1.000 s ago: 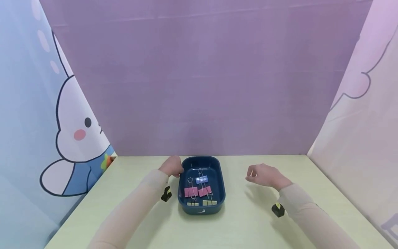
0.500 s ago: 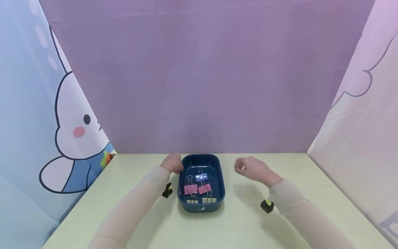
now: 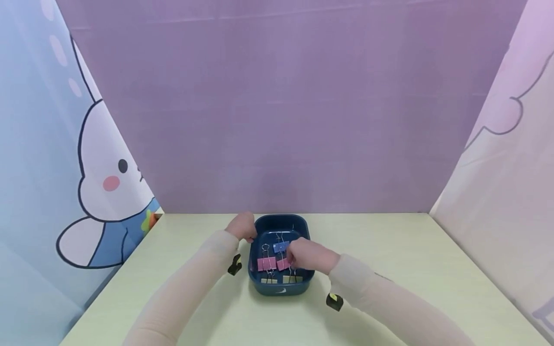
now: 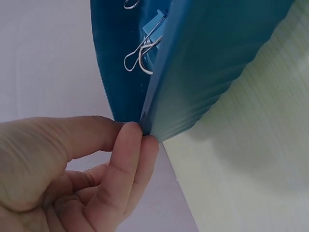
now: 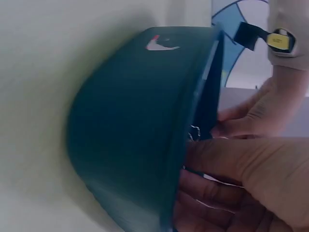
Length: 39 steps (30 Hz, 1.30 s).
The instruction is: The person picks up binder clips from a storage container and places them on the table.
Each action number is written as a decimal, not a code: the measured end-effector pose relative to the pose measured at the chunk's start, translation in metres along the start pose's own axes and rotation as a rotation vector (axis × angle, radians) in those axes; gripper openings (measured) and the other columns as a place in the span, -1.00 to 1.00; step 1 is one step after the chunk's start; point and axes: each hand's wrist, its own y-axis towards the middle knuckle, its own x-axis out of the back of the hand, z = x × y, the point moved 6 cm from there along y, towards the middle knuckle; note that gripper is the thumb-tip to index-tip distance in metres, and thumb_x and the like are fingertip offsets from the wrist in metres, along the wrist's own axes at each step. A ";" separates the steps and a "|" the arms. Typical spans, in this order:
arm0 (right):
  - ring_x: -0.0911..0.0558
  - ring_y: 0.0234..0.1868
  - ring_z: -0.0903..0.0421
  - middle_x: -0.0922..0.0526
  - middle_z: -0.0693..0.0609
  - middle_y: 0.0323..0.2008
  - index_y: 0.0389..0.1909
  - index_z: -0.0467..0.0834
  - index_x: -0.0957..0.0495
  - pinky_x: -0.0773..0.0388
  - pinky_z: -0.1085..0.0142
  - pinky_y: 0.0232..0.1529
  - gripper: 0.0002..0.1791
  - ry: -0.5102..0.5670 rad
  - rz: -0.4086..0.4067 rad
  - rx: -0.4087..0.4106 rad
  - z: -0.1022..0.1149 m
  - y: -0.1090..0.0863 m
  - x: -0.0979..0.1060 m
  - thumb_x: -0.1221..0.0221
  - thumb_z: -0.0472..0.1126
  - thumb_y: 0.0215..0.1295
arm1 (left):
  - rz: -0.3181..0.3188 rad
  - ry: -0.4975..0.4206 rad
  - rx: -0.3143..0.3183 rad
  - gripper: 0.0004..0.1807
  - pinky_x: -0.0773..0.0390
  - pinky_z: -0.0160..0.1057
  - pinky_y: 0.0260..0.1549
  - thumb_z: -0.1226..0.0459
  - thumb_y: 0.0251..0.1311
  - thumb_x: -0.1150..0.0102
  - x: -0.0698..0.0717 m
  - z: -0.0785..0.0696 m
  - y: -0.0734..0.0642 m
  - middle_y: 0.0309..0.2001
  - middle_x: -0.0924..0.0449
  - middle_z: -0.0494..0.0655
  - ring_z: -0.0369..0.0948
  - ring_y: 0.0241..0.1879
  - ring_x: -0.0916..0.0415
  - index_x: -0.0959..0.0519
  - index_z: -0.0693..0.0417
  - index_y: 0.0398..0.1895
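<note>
A dark blue plastic basket [image 3: 281, 290] stands on the table, with several binder clips lying in it. My left hand [image 3: 241, 227] pinches its rim at the far left corner, thumb inside and fingers outside, as the left wrist view shows. Over the basket's right side reaches my right hand [image 3: 311, 254], fingers down inside, close by the right pink binder clip [image 3: 282, 264]. Its fingertips are hidden, so I cannot tell whether they grip a clip. Behind lies a blue binder clip [image 3: 280, 247]; another pink clip [image 3: 266, 264] sits to the left.
Two yellow binder clips [image 3: 292, 279] lie along the basket's near end. The pale table [image 3: 368, 230] runs back to a purple curtain [image 3: 277, 120]. Printed cloth [image 3: 99, 182] hangs at the left side and more cloth [image 3: 510, 192] at the right.
My right hand has moved left from beside the basket and down into it, over the clips on the right. The left hand has stayed at the rim.
</note>
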 end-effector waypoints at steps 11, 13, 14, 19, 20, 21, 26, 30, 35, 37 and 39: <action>-0.54 -0.58 0.24 -0.64 0.05 -0.52 -0.44 -0.22 -0.67 -0.58 0.44 -0.47 -0.86 0.114 0.008 -0.033 -0.003 0.002 -0.003 -0.21 -0.49 0.12 | -0.013 0.042 -0.019 -0.74 -0.56 -0.41 -0.65 0.51 -0.10 -0.29 0.000 -0.002 0.002 -0.65 -0.50 -0.11 -0.26 -0.65 -0.51 -0.42 0.13 -0.71; -0.57 -0.55 0.23 -0.66 0.03 -0.49 -0.44 -0.23 -0.67 -0.59 0.44 -0.46 -0.84 0.152 -0.004 -0.022 -0.003 0.001 0.004 -0.20 -0.52 0.12 | -0.012 0.038 -0.017 -0.74 -0.56 -0.41 -0.65 0.51 -0.10 -0.29 0.000 -0.002 0.002 -0.66 -0.50 -0.11 -0.27 -0.66 -0.51 -0.42 0.12 -0.71; -0.58 -0.53 0.22 -0.67 0.02 -0.46 -0.43 -0.24 -0.67 -0.60 0.44 -0.45 -0.85 0.177 -0.013 -0.024 -0.004 0.001 0.009 -0.19 -0.52 0.13 | -0.013 0.038 -0.018 -0.74 -0.56 -0.41 -0.65 0.51 -0.10 -0.29 0.001 -0.002 0.001 -0.66 -0.50 -0.11 -0.27 -0.66 -0.51 -0.42 0.12 -0.71; -0.61 -0.43 0.17 -0.68 -0.04 -0.37 -0.33 -0.24 -0.64 -0.63 0.38 -0.36 -0.90 0.271 -0.126 -0.062 -0.015 -0.005 0.058 -0.17 -0.44 0.24 | -0.014 0.034 -0.022 -0.78 -0.59 -0.40 -0.61 0.52 -0.08 -0.28 0.002 -0.002 0.001 -0.61 -0.53 -0.08 -0.27 -0.64 -0.53 -0.44 0.15 -0.66; -0.61 -0.40 0.16 -0.68 -0.06 -0.35 -0.30 -0.23 -0.64 -0.64 0.37 -0.33 -0.91 0.287 -0.161 -0.082 -0.020 -0.007 0.070 -0.17 -0.41 0.27 | -0.010 0.032 -0.019 -0.79 -0.60 -0.39 -0.60 0.52 -0.07 -0.28 0.001 -0.002 0.001 -0.60 -0.53 -0.08 -0.27 -0.63 -0.54 -0.45 0.16 -0.65; -0.61 -0.38 0.14 -0.68 -0.06 -0.34 -0.28 -0.22 -0.64 -0.64 0.34 -0.31 -0.91 0.295 -0.199 -0.096 -0.025 -0.008 0.082 -0.16 -0.38 0.29 | -0.008 0.030 -0.017 -0.79 -0.61 -0.39 -0.59 0.52 -0.07 -0.28 0.001 -0.002 0.000 -0.59 -0.53 -0.07 -0.27 -0.63 -0.54 -0.45 0.16 -0.64; -0.65 -0.23 0.01 -0.69 -0.12 -0.24 -0.19 -0.22 -0.62 -0.64 0.21 -0.21 -0.87 0.293 -0.401 -0.185 -0.058 -0.015 0.121 -0.11 -0.34 0.36 | -0.007 0.035 -0.014 -0.79 -0.59 -0.41 -0.61 0.51 -0.07 -0.29 0.000 -0.002 0.001 -0.59 -0.55 -0.08 -0.28 -0.62 -0.54 -0.45 0.15 -0.64; -0.64 -0.20 -0.02 -0.69 -0.15 -0.22 -0.19 -0.26 -0.61 -0.62 0.19 -0.20 -0.85 0.239 -0.455 -0.242 -0.087 -0.013 0.116 -0.07 -0.36 0.38 | -0.010 0.026 -0.016 -0.76 -0.59 -0.40 -0.61 0.52 -0.08 -0.28 -0.001 -0.002 0.001 -0.62 -0.52 -0.10 -0.29 -0.64 -0.52 -0.43 0.14 -0.68; -0.60 -0.35 0.07 -0.68 -0.13 -0.32 -0.29 -0.27 -0.61 -0.58 0.28 -0.31 -0.89 0.226 -0.395 -0.285 -0.118 -0.004 0.078 -0.10 -0.40 0.34 | -0.015 0.024 -0.012 -0.76 -0.58 -0.40 -0.62 0.51 -0.09 -0.29 -0.001 -0.001 -0.001 -0.62 -0.51 -0.10 -0.27 -0.63 -0.50 -0.45 0.14 -0.69; -0.60 -0.38 0.09 -0.67 -0.15 -0.33 -0.31 -0.29 -0.61 -0.59 0.30 -0.34 -0.89 0.241 -0.362 -0.287 -0.126 -0.001 0.061 -0.10 -0.45 0.31 | -0.016 0.035 -0.017 -0.76 -0.58 -0.40 -0.62 0.51 -0.09 -0.30 -0.002 -0.001 -0.002 -0.61 -0.51 -0.10 -0.27 -0.63 -0.49 -0.45 0.14 -0.69; -0.60 -0.38 0.10 -0.66 -0.16 -0.33 -0.31 -0.31 -0.61 -0.61 0.32 -0.35 -0.88 0.262 -0.332 -0.294 -0.133 0.003 0.046 -0.11 -0.49 0.27 | -0.024 0.051 -0.024 -0.77 -0.58 -0.40 -0.62 0.50 -0.10 -0.31 -0.001 -0.001 -0.002 -0.61 -0.51 -0.10 -0.26 -0.63 -0.48 -0.45 0.15 -0.68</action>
